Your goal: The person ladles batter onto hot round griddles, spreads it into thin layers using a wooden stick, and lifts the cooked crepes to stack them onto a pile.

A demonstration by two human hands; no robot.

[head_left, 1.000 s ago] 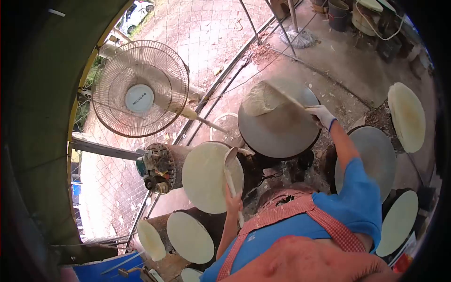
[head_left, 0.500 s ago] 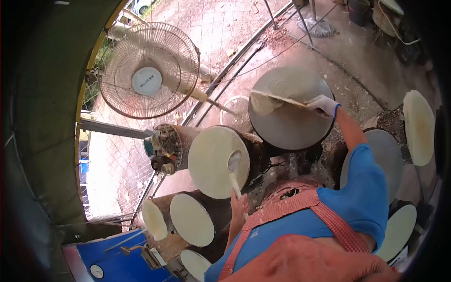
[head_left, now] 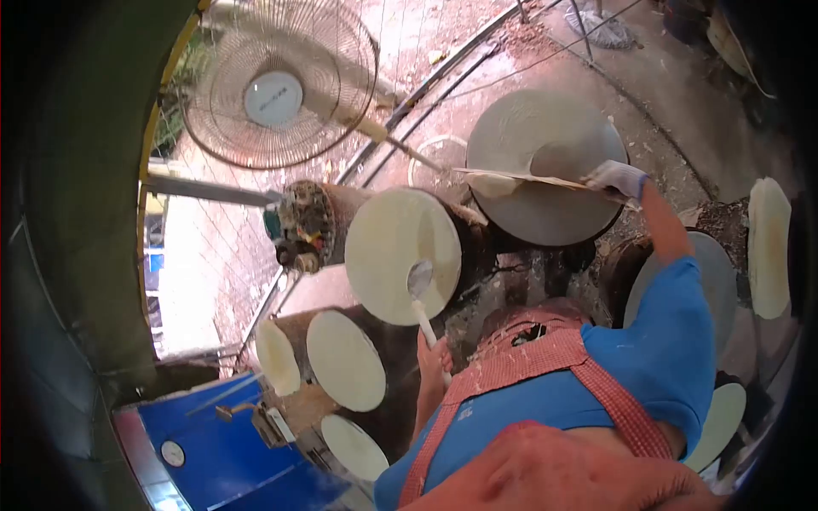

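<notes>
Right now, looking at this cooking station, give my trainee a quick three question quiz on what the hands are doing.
1. True or false: the left hand holds a ladle over a batter-covered round plate.
2. What does the gloved right hand hold? A) a thin flat stick B) a bucket C) a brush
3. Fill in: the grey plate under the stick is mostly ____ of batter.

Key: 1 true; 2 A; 3 bare
</notes>
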